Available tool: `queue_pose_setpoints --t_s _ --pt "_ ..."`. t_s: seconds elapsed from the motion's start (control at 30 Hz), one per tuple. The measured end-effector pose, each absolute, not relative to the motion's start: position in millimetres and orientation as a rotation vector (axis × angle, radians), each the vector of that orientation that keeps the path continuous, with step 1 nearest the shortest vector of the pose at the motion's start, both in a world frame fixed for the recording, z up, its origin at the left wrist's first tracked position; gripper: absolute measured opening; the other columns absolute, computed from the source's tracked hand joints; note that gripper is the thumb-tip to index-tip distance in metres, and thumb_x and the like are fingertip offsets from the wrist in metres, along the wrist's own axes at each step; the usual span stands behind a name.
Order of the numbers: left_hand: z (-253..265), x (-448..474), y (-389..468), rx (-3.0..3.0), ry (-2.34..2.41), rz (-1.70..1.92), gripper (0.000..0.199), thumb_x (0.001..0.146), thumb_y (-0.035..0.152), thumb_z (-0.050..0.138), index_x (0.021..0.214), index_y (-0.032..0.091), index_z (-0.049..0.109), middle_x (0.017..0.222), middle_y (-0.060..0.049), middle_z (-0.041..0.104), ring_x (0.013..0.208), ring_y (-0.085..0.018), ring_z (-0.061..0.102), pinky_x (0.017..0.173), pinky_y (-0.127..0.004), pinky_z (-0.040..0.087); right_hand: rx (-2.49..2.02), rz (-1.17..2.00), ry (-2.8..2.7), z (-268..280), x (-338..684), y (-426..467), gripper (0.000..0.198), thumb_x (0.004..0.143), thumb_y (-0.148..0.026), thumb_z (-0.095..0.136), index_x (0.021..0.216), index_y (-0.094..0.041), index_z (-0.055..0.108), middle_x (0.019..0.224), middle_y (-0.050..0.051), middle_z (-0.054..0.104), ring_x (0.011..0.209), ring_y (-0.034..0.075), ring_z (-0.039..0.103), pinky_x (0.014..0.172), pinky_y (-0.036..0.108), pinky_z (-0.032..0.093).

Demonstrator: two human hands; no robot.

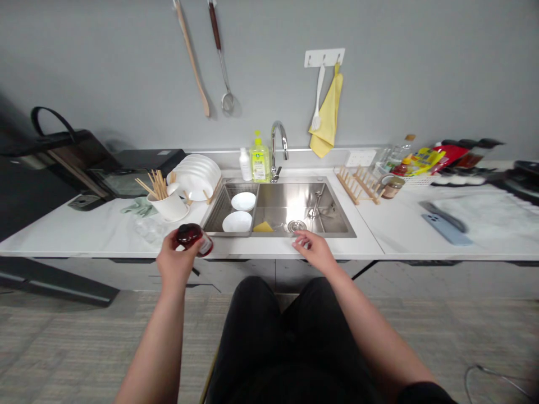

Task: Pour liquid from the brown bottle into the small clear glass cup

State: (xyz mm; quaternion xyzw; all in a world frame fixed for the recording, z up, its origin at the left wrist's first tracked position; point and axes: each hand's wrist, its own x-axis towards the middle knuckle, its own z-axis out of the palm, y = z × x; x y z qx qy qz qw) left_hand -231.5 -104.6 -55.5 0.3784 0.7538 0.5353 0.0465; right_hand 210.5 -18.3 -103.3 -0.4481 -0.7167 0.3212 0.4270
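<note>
In my left hand (176, 259) is a dark red bottle (194, 239) with a black cap and a pale label. I hold it tilted on its side, just over the counter's front edge. My right hand (314, 251) is at the front rim of the steel sink (347, 226), fingers loosely bent and apart, holding nothing. A yellow sponge (263, 226) lies in the sink, left of the drain (297, 226). Two white bowls (238, 221) sit in the draining basket (218, 209) at the sink's left side.
A chopstick holder (169, 207) and a rack of white plates (197, 174) stand left. Behind the sink are a dish soap bottle (260, 160), a white bottle (245, 164) and the faucet (274, 148). Rightward are a wooden rack (357, 184), a jar (392, 188) and a phone (446, 228).
</note>
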Motion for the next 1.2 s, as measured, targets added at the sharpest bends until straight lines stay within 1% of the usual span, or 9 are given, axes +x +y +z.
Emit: queue_pose_setpoints --t_s 0.2,0.47,0.6,0.7,0.73,0.8,0.9,1.03,1.2 --pt "-64 -303 -81 0.987 2.593 1.567 0.086 0.072 0.052 0.099 0.143 0.015 0.066 0.130 -0.013 0.078 0.124 -0.037 0.075 0.117 -0.054 0.057 -1.347 0.752 -1.565 -127 291 33 0.053 0.083 -0.065 0.084 0.108 -0.018 0.086 0.085 0.009 0.083 0.076 0.027 0.074 0.079 0.042 0.059" --pt "-72 -312 -62 1.205 2.689 1.562 0.062 0.074 0.049 0.096 0.115 0.020 0.061 0.110 -0.004 0.061 0.125 -0.037 0.067 0.121 -0.058 0.053 -1.366 0.777 -1.498 -131 326 56 0.052 0.076 -0.066 0.088 0.100 -0.020 0.087 0.080 0.007 0.081 0.071 0.025 0.067 0.070 0.039 0.055" --pt "-66 -295 -68 1.271 2.788 1.582 0.076 0.071 0.050 0.097 0.128 0.018 0.059 0.131 -0.014 0.060 0.139 -0.047 0.055 0.126 -0.070 0.045 -1.387 0.782 -1.476 -132 332 55 0.052 0.079 -0.066 0.085 0.101 -0.019 0.086 0.076 0.005 0.077 0.071 0.024 0.065 0.073 0.039 0.054" --pt "-69 -257 -71 1.512 2.727 1.706 0.073 0.082 0.052 0.089 0.138 0.015 0.060 0.146 -0.023 0.060 0.145 -0.048 0.051 0.129 -0.068 0.039 -1.399 0.784 -1.466 -132 333 52 0.046 0.082 -0.063 0.082 0.099 -0.020 0.086 0.075 0.003 0.074 0.069 0.023 0.063 0.071 0.037 0.051" --pt "-72 -239 -70 1.640 2.623 1.695 0.060 0.087 0.051 0.084 0.132 0.016 0.064 0.139 -0.023 0.064 0.140 -0.046 0.055 0.127 -0.063 0.041 -1.408 0.777 -1.467 -133 332 52 0.044 0.082 -0.062 0.081 0.097 -0.020 0.085 0.073 0.002 0.073 0.068 0.022 0.061 0.070 0.037 0.049" --pt "-81 -198 -60 1.838 2.307 1.546 0.034 0.092 0.053 0.076 0.102 0.021 0.069 0.105 -0.014 0.070 0.110 -0.036 0.064 0.110 -0.050 0.051 -1.422 0.755 -1.480 -133 331 51 0.041 0.084 -0.062 0.079 0.088 -0.021 0.081 0.069 0.001 0.068 0.065 0.020 0.057 0.067 0.035 0.044" --pt "-94 -142 -34 1.848 1.836 1.306 0.049 0.095 0.056 0.071 0.064 0.025 0.048 0.068 -0.003 0.051 0.072 -0.021 0.050 0.078 -0.035 0.045 -1.427 0.724 -1.523 -134 329 49 0.042 0.087 -0.062 0.078 0.075 -0.022 0.072 0.065 0.000 0.061 0.063 0.019 0.051 0.064 0.034 0.038" --pt "-106 -112 -6 1.675 1.707 1.359 0.064 0.101 0.065 0.059 0.060 0.026 0.029 0.060 0.001 0.031 0.063 -0.016 0.032 0.065 -0.033 0.029 -1.408 0.712 -1.549 -134 329 45 0.045 0.089 -0.063 0.077 0.071 -0.024 0.066 0.063 -0.001 0.055 0.062 0.018 0.048 0.063 0.034 0.036" --pt "-115 -122 -2 1.560 1.697 1.402 0.067 0.102 0.072 0.054 0.059 0.026 0.030 0.058 0.001 0.030 0.062 -0.015 0.031 0.062 -0.033 0.027 -1.385 0.717 -1.552 -138 333 45 0.046 0.090 -0.065 0.078 0.074 -0.023 0.068 0.065 -0.001 0.057 0.063 0.019 0.049 0.063 0.034 0.037"
